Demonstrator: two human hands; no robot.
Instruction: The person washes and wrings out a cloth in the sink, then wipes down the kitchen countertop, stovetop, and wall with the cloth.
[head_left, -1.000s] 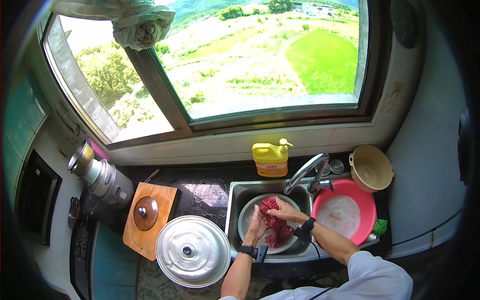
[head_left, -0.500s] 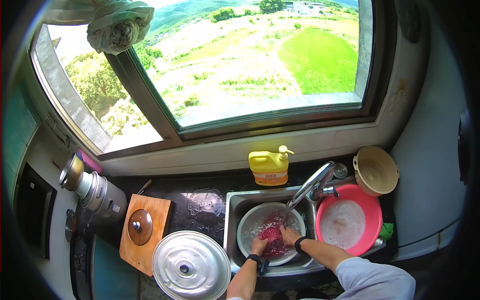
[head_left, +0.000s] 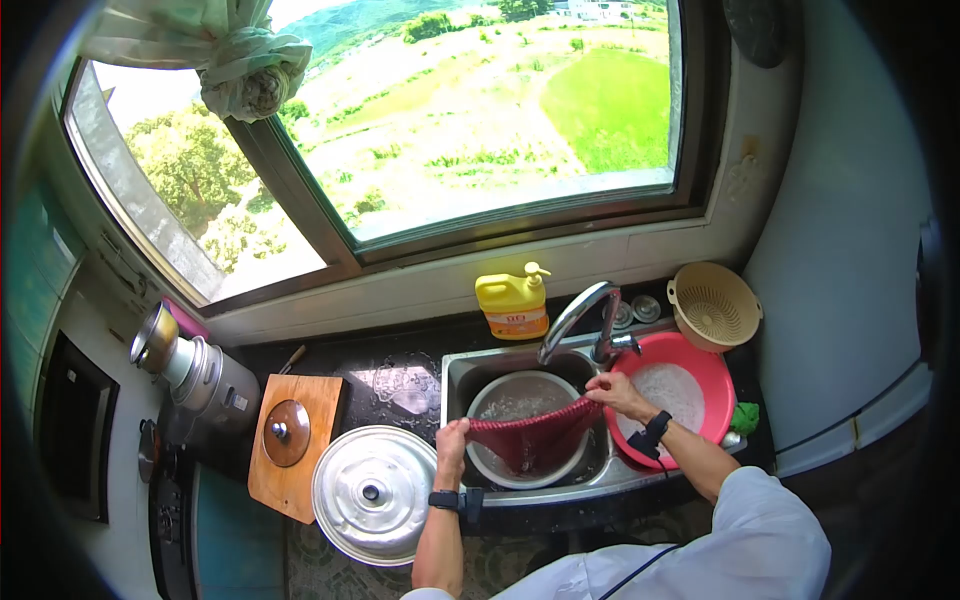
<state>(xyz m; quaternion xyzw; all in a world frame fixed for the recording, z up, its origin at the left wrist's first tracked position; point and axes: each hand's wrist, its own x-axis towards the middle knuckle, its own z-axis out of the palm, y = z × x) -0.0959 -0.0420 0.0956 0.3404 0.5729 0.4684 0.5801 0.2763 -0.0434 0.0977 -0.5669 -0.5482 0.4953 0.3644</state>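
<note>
A dark red checked cloth (head_left: 535,440) hangs stretched between my hands, its lower part drooping into a grey metal basin (head_left: 487,465). My left hand (head_left: 453,440) is closed on one upper corner, at the left rim of the sink (head_left: 452,375). On the opposite corner, my right hand (head_left: 618,393) pinches the cloth near the pink basin. Water with bubbles shows in the grey basin behind the cloth. Over the basin's back edge arches the faucet (head_left: 580,312).
A pink basin (head_left: 722,375) with sudsy water stands right of the sink, a beige colander (head_left: 715,305) behind it. A yellow pump bottle (head_left: 513,305) is by the window wall. At left are a large metal lid (head_left: 345,500) and a wooden cutting board (head_left: 320,410).
The cloth has come up out of the water and is spread taut. My hands have moved apart, left hand leftward and right hand up and rightward. The view has shifted slightly.
</note>
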